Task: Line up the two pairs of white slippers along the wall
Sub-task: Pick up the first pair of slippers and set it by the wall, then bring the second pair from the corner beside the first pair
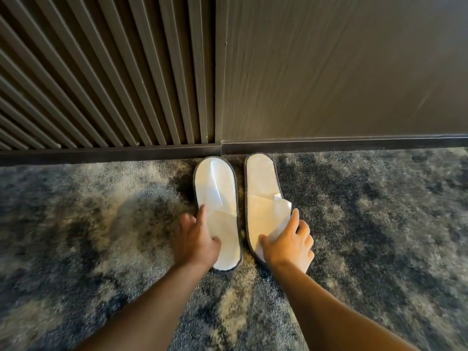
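Note:
Two white slippers with dark edging lie side by side on the carpet, one end of each against the baseboard. My left hand rests on the left slipper, thumb on its top and a finger along its left edge. My right hand grips the near end of the right slipper, thumb on top and fingers around its right edge by the folded strap. Only this one pair is in view.
A dark baseboard runs along the wall. Vertical wooden slats cover the wall on the left, a smooth dark panel on the right. Mottled blue-grey carpet spreads to both sides of the slippers.

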